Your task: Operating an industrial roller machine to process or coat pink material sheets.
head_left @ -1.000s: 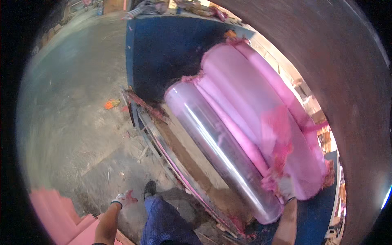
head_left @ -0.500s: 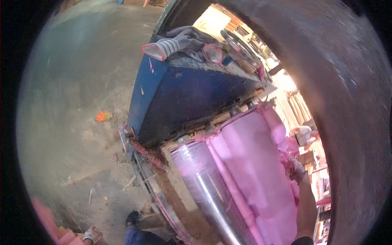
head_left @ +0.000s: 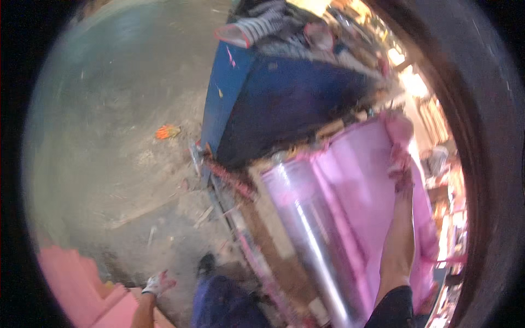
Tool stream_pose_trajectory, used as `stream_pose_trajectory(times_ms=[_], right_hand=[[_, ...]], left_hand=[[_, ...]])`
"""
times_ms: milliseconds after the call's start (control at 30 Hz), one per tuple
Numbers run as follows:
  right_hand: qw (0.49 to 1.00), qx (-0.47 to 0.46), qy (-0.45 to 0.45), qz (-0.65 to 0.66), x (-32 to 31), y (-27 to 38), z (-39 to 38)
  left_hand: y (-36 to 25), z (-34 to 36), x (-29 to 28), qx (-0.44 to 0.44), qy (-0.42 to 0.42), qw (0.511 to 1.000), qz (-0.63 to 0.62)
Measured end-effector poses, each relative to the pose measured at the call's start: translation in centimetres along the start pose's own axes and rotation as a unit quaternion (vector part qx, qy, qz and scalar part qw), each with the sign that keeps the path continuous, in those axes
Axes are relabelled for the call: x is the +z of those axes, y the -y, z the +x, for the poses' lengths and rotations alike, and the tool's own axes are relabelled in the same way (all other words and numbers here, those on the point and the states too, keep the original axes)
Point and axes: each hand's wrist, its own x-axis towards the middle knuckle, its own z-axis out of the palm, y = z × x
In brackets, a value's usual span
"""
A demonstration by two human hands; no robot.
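Note:
My left hand [head_left: 160, 281], in a white glove with pink stains, hangs low over the floor, fingers apart and holding nothing, near my blue-clad leg. My right arm stretches over a machine's pink-coated rollers [head_left: 350, 191]; my right hand [head_left: 402, 177] touches pink material [head_left: 399, 139] at their far upper right, but its fingers are smeared by motion. Left of these rollers lies a shiny metal roller [head_left: 298, 224], with pinkish residue on its far end. A pink-crusted rail [head_left: 235, 183] runs beside it.
A blue metal housing [head_left: 284, 98] with grey striped gloves [head_left: 251, 27] on top stands beyond the rollers. An orange glove-like item [head_left: 167, 131] lies on the concrete floor [head_left: 109, 153]. Pink sheets [head_left: 71, 279] sit at lower left. A dark curved band [head_left: 486, 164] fills the right.
My right hand has moved from the rollers' near end to their far upper end. The view has swung, bringing the blue housing and striped gloves into fuller sight.

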Motion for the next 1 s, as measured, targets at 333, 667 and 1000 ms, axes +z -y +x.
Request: stream_pose_trajectory(times_ms=[333,667,1000], right_hand=[[0.990,0.018,-0.014,0.139,2.4,-1.8,-26.0],[0.776,0.425,-0.057,-0.463,-26.1,11.4,-55.0],[0.573,0.372,-0.245,-0.688,-34.2,-33.6,-83.8]], left_hand=[[4.9,7.3,-1.9,-0.038,0.018,0.998,0.037],[1.1,7.9,3.9,0.029,0.039,0.999,0.018],[-12.2,-4.0,16.6,0.089,0.016,0.987,0.135]])
